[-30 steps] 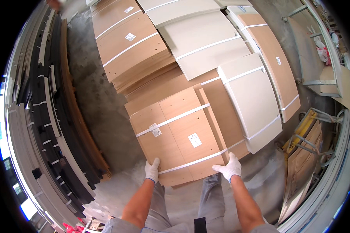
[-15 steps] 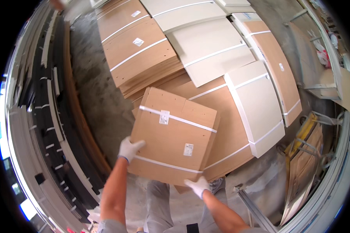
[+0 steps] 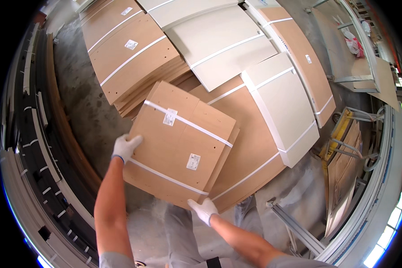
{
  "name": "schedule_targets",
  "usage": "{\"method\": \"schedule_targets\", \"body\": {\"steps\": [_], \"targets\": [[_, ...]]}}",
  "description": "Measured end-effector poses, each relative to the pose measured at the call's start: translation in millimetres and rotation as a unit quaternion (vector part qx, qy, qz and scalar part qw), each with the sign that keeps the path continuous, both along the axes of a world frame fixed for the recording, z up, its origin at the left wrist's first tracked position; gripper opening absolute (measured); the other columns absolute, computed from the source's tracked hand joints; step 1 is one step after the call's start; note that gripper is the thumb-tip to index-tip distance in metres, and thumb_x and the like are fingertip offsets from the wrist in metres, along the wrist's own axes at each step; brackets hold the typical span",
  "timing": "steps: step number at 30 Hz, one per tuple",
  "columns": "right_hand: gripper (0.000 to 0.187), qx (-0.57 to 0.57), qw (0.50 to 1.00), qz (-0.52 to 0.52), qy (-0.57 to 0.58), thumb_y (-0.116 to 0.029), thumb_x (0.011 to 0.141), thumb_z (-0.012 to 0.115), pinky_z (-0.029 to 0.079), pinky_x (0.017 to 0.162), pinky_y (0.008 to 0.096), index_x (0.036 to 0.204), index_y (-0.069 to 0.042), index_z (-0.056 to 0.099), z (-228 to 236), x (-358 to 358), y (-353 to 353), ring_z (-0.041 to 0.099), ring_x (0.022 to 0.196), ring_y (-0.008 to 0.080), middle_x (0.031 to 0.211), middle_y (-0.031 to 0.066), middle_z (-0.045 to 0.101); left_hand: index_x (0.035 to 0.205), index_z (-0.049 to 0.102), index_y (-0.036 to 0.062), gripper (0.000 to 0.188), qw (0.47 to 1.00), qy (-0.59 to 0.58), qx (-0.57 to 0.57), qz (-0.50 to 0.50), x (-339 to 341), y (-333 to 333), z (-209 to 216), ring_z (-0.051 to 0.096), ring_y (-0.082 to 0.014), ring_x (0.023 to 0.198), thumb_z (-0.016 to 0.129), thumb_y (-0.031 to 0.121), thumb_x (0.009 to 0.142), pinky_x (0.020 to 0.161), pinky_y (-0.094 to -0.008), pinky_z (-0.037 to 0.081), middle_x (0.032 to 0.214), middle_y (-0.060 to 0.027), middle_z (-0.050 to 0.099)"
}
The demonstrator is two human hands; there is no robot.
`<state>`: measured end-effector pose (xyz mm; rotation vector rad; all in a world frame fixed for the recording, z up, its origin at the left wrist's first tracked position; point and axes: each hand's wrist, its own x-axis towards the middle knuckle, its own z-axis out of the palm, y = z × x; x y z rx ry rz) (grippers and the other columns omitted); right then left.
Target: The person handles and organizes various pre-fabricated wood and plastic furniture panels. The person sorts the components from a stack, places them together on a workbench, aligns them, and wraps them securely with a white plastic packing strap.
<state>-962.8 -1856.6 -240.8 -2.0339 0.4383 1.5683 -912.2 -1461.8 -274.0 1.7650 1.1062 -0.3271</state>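
Observation:
A squarish bundle of brown wood-look panels [image 3: 176,147], bound by two white straps and bearing white labels, lies turned at an angle over the near end of a larger strapped brown panel stack [image 3: 254,129]. At its left edge is my left hand [image 3: 127,147] in a white glove, thumb on top and the other fingers partly hidden by the edge. My right hand [image 3: 203,210], gloved too, grips the near right corner, its fingers partly out of sight. Both hands are closed on the bundle, whose near edge hangs over my legs. Its underside is hidden.
Brown strapped stacks [image 3: 129,53] stand far left, cream panels [image 3: 223,44] beyond and a cream box [image 3: 283,102] to the right. Long dark profiles [image 3: 35,147] line the left. A yellow-framed cart [image 3: 339,134], a metal rack [image 3: 355,78] and a metal rail [image 3: 297,228] are at right.
The view has swung right, so everything sits further left. The bundle has turned slightly clockwise and come a little nearer to me, with both hands still on it.

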Motion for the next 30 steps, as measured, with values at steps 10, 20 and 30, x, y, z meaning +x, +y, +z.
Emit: {"method": "schedule_targets", "body": {"steps": [10,20,30], "targets": [[0.101,-0.071,0.948,-0.019,-0.31,-0.048,0.08,0.08,0.039,0.115,0.0434,0.149,0.009,0.035,-33,70,54,0.043,0.141,0.0427,0.149,0.0344,0.044,0.152,0.034,-0.007,0.093,0.934,-0.025,0.293,0.205,-54,-27,-47,0.043,-0.0374,0.142,0.081,0.035,0.084,0.119,-0.0411,0.033,0.151,-0.0291,0.044],[0.119,-0.044,0.926,0.11,-0.358,-0.033,0.068,0.093,0.035,0.119,0.0404,0.157,0.003,0.023,-35,211,17,0.034,0.147,0.0411,0.161,0.0303,0.024,0.127,0.063,-0.0007,0.051,0.884,-0.165,-0.181,0.399,-59,-60,-55,0.066,-0.0166,0.095,0.078,0.031,0.091,0.082,-0.0322,0.054,0.113,-0.0076,0.07],[0.118,-0.08,0.943,0.127,-0.296,-0.03,0.067,0.09,0.044,0.11,0.038,0.156,0.007,0.022,-33,217,26,0.053,0.134,0.0384,0.145,0.0288,0.051,0.139,0.054,-0.0053,0.059,0.859,-0.212,-0.184,0.429,-56,-62,-84,0.063,-0.0211,0.111,0.067,0.036,0.099,0.096,-0.0336,0.05,0.129,-0.0126,0.064]]}}
